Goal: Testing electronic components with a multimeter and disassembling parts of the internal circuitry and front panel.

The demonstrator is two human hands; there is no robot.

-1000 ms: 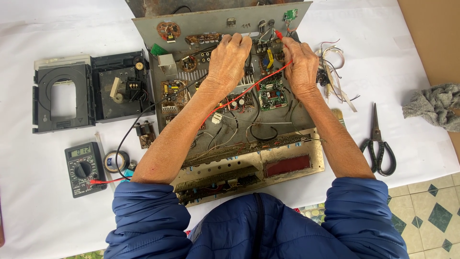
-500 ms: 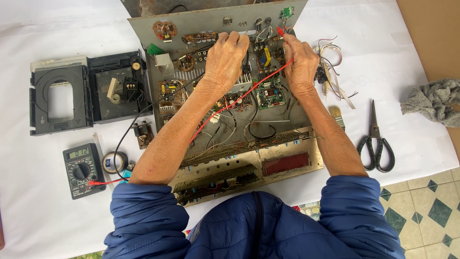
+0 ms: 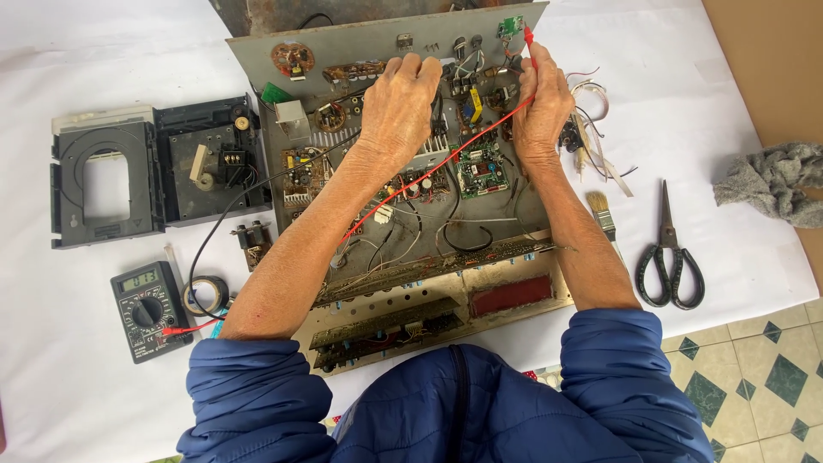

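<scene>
An opened electronic chassis [image 3: 411,214] full of circuit boards and wires lies on a white-covered table. My right hand [image 3: 542,103] holds a red test probe [image 3: 529,39], its tip at a small green board on the chassis's far panel. My left hand [image 3: 397,107] is curled over the boards near the middle, apparently pinching a black probe whose lead runs under it. Red and black leads trail from the hands to a dark multimeter [image 3: 147,309] at the lower left.
An opened black disc drive unit [image 3: 150,167] sits at left. A roll of black tape [image 3: 208,294] lies by the meter. A small brush [image 3: 603,214], black-handled scissors [image 3: 671,253] and a grey rag [image 3: 776,180] lie at right. Tiled floor shows bottom right.
Both hands stay on the chassis; the right hand's red probe tip has shifted slightly toward the green board. The view moved a little.
</scene>
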